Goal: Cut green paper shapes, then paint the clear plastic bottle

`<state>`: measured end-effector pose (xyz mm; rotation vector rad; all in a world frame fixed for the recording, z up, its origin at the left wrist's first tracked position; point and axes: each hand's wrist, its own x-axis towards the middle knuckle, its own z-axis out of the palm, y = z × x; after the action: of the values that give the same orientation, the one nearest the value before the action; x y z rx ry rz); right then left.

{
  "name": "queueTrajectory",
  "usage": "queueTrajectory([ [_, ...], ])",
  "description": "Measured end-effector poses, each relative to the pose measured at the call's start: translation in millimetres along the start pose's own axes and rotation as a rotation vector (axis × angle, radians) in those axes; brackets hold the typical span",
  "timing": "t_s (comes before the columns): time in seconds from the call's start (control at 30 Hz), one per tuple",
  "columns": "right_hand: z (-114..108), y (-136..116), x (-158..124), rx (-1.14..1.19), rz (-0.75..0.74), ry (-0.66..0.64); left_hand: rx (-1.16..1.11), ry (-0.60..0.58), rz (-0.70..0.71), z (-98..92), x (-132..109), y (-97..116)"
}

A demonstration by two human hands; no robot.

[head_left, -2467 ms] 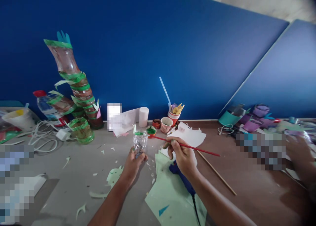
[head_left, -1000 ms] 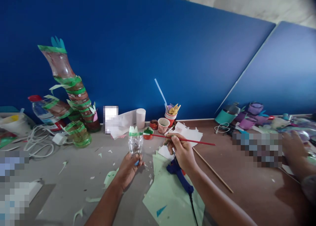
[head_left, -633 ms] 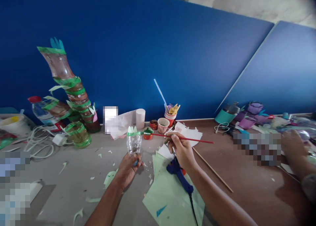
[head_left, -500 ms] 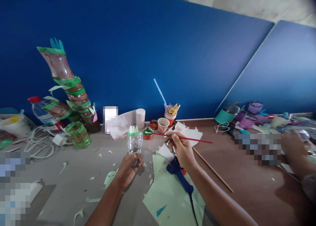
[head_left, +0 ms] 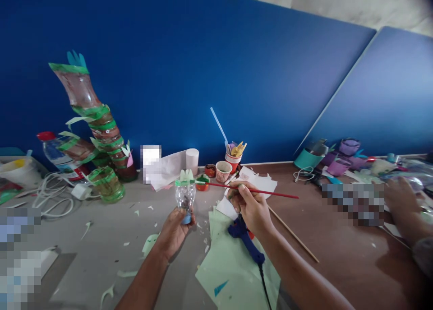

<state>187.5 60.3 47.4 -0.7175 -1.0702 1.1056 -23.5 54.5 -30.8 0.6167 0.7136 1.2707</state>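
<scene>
My left hand (head_left: 178, 226) is closed around the lower end of a small clear plastic bottle piece (head_left: 185, 195), held with its blue cap downward. Its upper rim is painted green, and pale green paper points stand up from it. In my right hand (head_left: 250, 206) a thin red paintbrush (head_left: 274, 194) is pinched, lying nearly level. The brush tip is at the green rim; whether it touches cannot be made out. Just behind the tip stands a small red pot of green paint (head_left: 203, 182). A paper cup (head_left: 223, 171) and a reddish-brown paint pot (head_left: 210, 170) are beside it.
A blue glue gun (head_left: 248, 244) lies on pale green paper (head_left: 237, 274), near a wooden stick (head_left: 294, 233). A tall bottle sculpture (head_left: 108, 129) leans at left beside a white cable (head_left: 57, 188). Another person's hand (head_left: 404, 206) is at right. Paper scraps litter the table.
The brush tip has moved left, from over the green paint pot to the bottle piece's rim. My left hand has turned the bottle piece slightly, showing more of its blue cap.
</scene>
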Motion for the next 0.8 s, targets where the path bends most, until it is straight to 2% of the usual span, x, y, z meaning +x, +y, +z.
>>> queueTrajectory([
  [0.27,3.6,0.3,-3.6,0.023,0.018,-0.04,0.041,-0.007,0.008,-2.4,1.4,-1.5],
  [0.67,1.3,0.0,-0.4,-0.021,-0.007,-0.009,-0.018,0.0,-0.008,-0.7,0.0,0.7],
  [0.8,-1.6,1.8,1.8,-0.031,-0.024,0.008,-0.044,-0.034,-0.027,-2.7,-1.1,1.2],
])
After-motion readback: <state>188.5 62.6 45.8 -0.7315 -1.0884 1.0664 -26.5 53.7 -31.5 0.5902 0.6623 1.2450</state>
